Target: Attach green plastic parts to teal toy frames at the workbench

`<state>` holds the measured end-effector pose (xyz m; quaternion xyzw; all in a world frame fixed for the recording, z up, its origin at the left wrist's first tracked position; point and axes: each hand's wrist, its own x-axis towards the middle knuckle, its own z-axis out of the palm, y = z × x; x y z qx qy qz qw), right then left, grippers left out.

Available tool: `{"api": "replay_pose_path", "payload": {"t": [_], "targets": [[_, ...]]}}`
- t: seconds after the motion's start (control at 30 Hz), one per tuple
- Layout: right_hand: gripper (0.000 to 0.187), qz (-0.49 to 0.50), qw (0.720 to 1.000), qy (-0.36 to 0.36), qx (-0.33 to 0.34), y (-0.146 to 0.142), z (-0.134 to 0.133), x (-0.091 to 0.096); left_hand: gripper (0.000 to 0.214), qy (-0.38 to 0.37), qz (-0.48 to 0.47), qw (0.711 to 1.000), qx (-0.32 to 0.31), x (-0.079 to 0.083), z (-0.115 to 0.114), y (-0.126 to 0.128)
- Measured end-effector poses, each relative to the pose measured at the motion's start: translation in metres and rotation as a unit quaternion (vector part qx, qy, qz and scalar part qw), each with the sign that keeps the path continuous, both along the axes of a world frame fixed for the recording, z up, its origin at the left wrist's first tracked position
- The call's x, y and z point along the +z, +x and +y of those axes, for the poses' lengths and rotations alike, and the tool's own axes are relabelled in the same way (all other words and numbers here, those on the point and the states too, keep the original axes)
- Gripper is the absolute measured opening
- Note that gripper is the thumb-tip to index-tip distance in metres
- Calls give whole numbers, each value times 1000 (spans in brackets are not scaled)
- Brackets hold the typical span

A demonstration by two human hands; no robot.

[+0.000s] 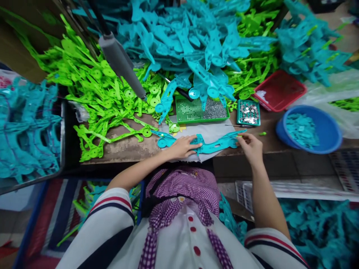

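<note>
A long teal plastic part point(213, 145) lies flat on a grey cloth point(213, 131) at the near edge of the worktable. My left hand point(183, 147) rests palm down on its left half, fingers spread and pressing it. My right hand point(250, 146) is at the part's right end, fingers pinched on that end together with a small green piece. A second teal part point(164, 140) lies just left of my left hand.
Heaps of green parts point(98, 86) and teal parts point(193, 41) fill the table's back. A green tray of small metal bits point(200, 110), a small teal tray of discs point(248, 112), a red tray point(279, 89) and a blue bowl point(308, 129) stand behind and to the right. A grey hanging tool point(120, 63) reaches down at left.
</note>
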<state>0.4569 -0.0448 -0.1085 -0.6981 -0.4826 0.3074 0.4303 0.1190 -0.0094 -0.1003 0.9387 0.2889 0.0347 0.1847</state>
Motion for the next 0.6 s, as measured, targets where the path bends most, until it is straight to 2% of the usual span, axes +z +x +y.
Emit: {"api": "replay_pose_path", "payload": {"t": [0.17,0.27,0.33,0.47,0.6], "targets": [[41,-30,999,-7,43,4,5,-1,49,25,-17,1000,-2,-6,-1,-1],[42,-87,992,-12,95,9,11,0,49,32,-21,999,3,-9,-2,-1],[39,-155,978,2,138,12,13,2,48,33,-23,999,5,-11,-3,-1],[30,-295,934,40,195,12,17,9,47,34,-35,999,6,-14,-4,-1],[25,-363,903,30,226,9,24,12,47,47,-34,998,8,-15,-5,-2]]}}
